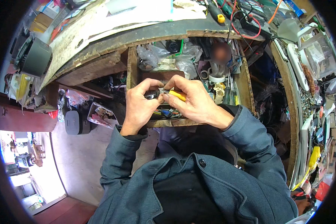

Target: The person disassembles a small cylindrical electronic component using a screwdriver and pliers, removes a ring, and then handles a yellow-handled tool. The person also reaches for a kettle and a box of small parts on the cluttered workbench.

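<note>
1. We see our left hand [141, 100] pinching a dark shiny piece [152, 95] between curled fingers and thumb.
2. Our right hand [194, 100] pinches a yellow piece [178, 95] just beside it; our fingers partly hide both, so we cannot tell whether they touch.
3. Both pieces are held over the open drawer [132, 71], toward its front board [175, 123], where our hands block part of the contents.
4. Beyond our hands, clear plastic bags [190, 52] crowd the back of the drawer; a white roll [216, 79] and screwdrivers [226, 95] fill its right side.
5. Past the drawer, the bench edge [156, 38] crosses over its back end, and a red cable [246, 37] loops near the bench's right corner.
</note>
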